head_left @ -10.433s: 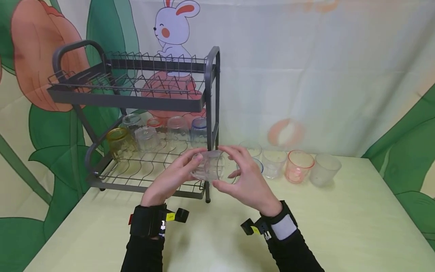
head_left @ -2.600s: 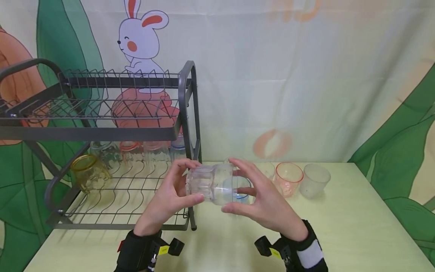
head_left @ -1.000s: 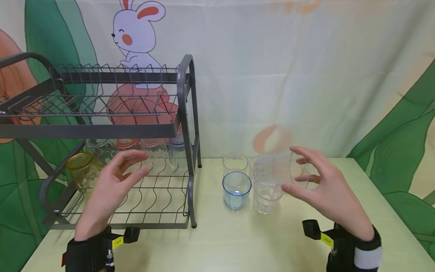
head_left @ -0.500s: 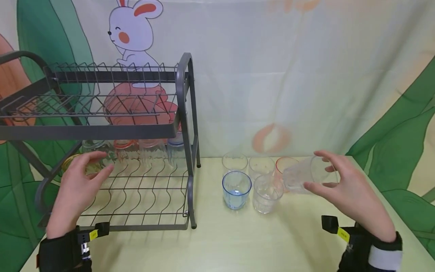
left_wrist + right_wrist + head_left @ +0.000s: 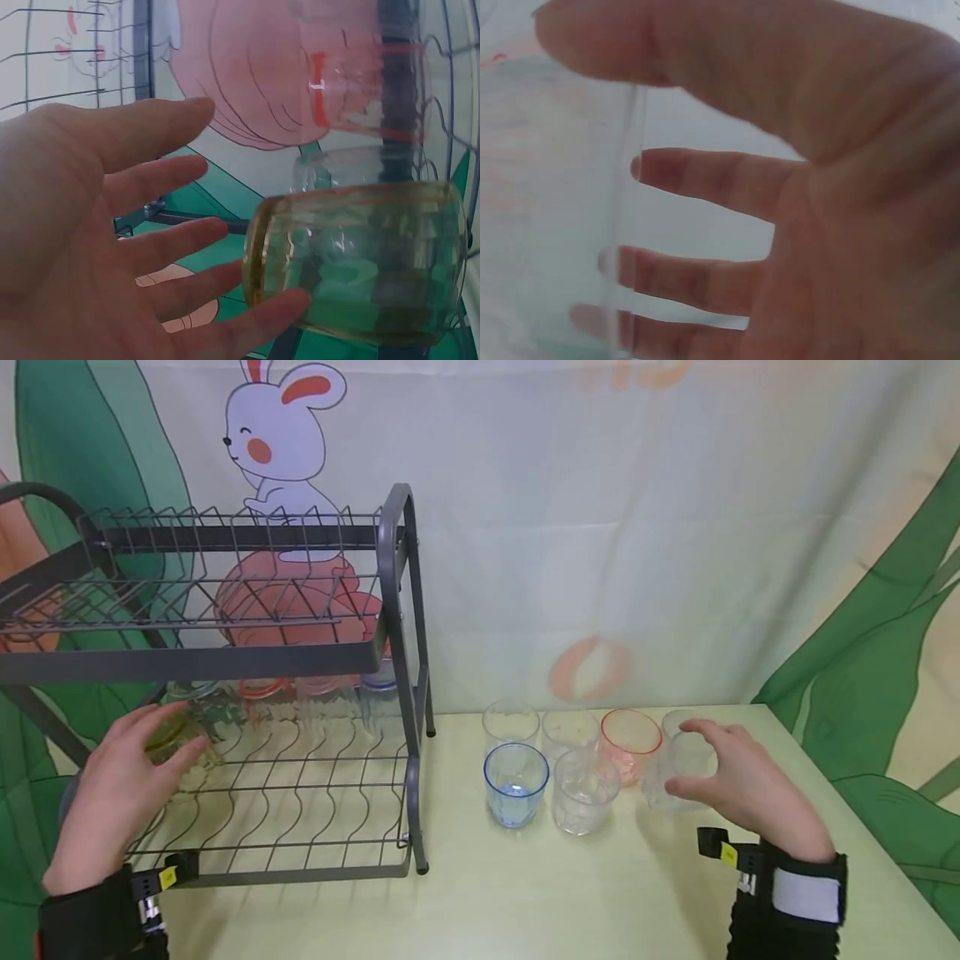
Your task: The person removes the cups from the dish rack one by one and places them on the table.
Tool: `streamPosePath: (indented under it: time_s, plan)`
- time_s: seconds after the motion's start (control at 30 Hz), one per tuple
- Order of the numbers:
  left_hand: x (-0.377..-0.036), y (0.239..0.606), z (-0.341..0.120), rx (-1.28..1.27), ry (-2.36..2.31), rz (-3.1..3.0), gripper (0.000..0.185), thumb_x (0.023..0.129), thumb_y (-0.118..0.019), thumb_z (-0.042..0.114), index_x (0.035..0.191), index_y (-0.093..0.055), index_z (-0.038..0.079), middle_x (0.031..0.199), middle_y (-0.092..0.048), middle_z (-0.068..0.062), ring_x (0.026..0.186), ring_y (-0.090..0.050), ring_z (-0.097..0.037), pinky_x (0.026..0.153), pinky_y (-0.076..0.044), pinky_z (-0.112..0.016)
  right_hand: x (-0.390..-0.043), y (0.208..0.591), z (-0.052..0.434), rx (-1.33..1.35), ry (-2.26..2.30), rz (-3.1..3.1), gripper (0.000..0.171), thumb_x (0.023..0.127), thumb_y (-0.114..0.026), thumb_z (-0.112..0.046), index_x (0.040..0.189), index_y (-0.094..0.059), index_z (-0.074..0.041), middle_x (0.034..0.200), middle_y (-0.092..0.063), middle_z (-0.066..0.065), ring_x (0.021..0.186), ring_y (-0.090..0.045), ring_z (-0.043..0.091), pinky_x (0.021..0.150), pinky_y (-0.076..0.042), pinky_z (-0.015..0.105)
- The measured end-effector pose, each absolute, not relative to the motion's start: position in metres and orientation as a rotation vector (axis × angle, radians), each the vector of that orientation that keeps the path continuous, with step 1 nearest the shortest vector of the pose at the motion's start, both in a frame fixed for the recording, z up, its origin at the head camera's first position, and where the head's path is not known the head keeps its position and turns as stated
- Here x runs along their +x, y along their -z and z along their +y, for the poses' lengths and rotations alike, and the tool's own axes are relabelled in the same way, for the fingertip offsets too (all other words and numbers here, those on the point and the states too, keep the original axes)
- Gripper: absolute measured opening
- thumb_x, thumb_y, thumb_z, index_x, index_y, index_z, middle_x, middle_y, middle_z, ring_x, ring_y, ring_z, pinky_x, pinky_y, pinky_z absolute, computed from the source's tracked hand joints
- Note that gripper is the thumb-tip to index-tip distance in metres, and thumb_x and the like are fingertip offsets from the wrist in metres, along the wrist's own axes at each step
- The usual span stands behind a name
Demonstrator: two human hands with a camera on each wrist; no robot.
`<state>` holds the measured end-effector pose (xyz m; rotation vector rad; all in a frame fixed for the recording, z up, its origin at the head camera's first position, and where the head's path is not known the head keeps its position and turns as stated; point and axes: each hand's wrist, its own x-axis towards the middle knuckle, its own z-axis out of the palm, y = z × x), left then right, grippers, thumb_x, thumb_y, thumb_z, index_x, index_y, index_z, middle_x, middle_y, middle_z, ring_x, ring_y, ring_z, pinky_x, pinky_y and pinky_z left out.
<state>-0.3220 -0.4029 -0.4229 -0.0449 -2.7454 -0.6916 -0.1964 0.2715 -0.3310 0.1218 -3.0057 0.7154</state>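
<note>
Two hands working. My right hand (image 5: 738,777) curls round a clear cup (image 5: 675,777) standing on the table (image 5: 525,902), right of the other cups. My left hand (image 5: 112,789), fingers spread, touches the yellow cup (image 5: 360,262) lying on the rack's lower shelf (image 5: 300,810).

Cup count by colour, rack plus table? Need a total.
Clear plastic cups: 7, one gripped by the right hand; the pair at far right overlaps
Blue-tinted cups: 2
Red-rimmed cups: 2
Yellow cups: 1
Total: 12
</note>
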Motion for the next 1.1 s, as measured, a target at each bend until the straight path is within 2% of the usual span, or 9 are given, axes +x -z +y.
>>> streamPosePath:
  time_s: [0.2,0.43,0.57,0.67,0.8,0.87,1.0,1.1]
  plan:
    - [-0.36,0.463,-0.45,0.056,0.587,-2.774,0.084,0.089,-0.044,0.072,0.156,-0.007,0.038,0.162,0.008,-0.016,0.141,0.001,-0.052,0.101,-0.004,-0.076,-0.206,0.343,0.267,0.159,-0.717,-3.084,0.078,0.077,-0.08,-0.042,0.134,-0.049,0.001,0.124,-0.055,0.028,0.114,-0.051,0.045,0.087,-0.047,0.055]
    - [-0.378,0.485,-0.467,0.176,0.545,-2.806,0.096,0.082,-0.039,0.08,0.158,-0.007,0.03,0.159,0.015,-0.02,0.139,0.015,-0.052,0.095,0.002,-0.081,-0.216,0.354,0.257,0.18,-0.674,-3.109,0.074,0.073,-0.085,-0.038,0.127,-0.053,0.001,0.116,-0.06,0.023,0.108,-0.053,0.042,0.087,-0.047,0.056]
    - [-0.379,0.492,-0.464,0.202,0.568,-2.828,0.099,0.079,-0.038,0.084,0.157,-0.001,0.035,0.158,0.024,-0.015,0.136,0.025,-0.049,0.088,0.006,-0.083,-0.22,0.358,0.252,0.153,-0.657,-3.133,0.072,0.072,-0.086,-0.036,0.125,-0.053,0.0,0.115,-0.058,0.025,0.108,-0.052,0.043,0.086,-0.048,0.056]
    - [-0.364,0.472,-0.444,0.182,0.595,-2.851,0.099,0.084,-0.048,0.076,0.157,0.001,0.032,0.158,0.024,-0.017,0.136,0.023,-0.051,0.088,0.002,-0.084,-0.223,0.359,0.249,0.154,-0.657,-3.129,0.072,0.071,-0.086,-0.035,0.124,-0.054,0.0,0.113,-0.059,0.024,0.106,-0.053,0.042,0.083,-0.049,0.055]
    - [-0.311,0.398,-0.382,0.112,0.693,-2.88,0.09,0.096,-0.057,0.05,0.158,-0.005,0.011,0.154,0.019,-0.031,0.136,0.015,-0.057,0.088,-0.012,-0.083,-0.226,0.359,0.245,0.149,-0.667,-3.113,0.07,0.07,-0.087,-0.033,0.123,-0.055,0.0,0.112,-0.06,0.021,0.107,-0.052,0.041,0.083,-0.049,0.054]
    - [-0.289,0.37,-0.358,0.066,0.747,-2.892,0.088,0.098,-0.057,0.044,0.156,-0.006,0.003,0.152,0.021,-0.034,0.136,0.018,-0.057,0.085,-0.015,-0.083,-0.227,0.36,0.243,0.146,-0.669,-3.111,0.069,0.07,-0.087,-0.031,0.123,-0.056,0.002,0.113,-0.06,0.02,0.108,-0.052,0.042,0.085,-0.048,0.055]
    - [-0.277,0.362,-0.343,0.033,0.744,-2.886,0.086,0.099,-0.056,0.04,0.156,-0.003,0.003,0.15,0.024,-0.035,0.136,0.025,-0.052,0.082,-0.016,-0.084,-0.228,0.364,0.24,0.153,-0.657,-3.119,0.07,0.069,-0.087,-0.029,0.123,-0.056,0.004,0.117,-0.059,0.022,0.11,-0.051,0.044,0.088,-0.047,0.056]
    - [-0.279,0.365,-0.342,0.039,0.707,-2.872,0.086,0.098,-0.059,0.034,0.156,-0.003,0.005,0.151,0.021,-0.037,0.136,0.024,-0.053,0.079,-0.018,-0.084,-0.229,0.367,0.24,0.16,-0.644,-3.12,0.071,0.07,-0.088,-0.029,0.123,-0.056,0.005,0.118,-0.059,0.022,0.111,-0.052,0.044,0.089,-0.047,0.056]
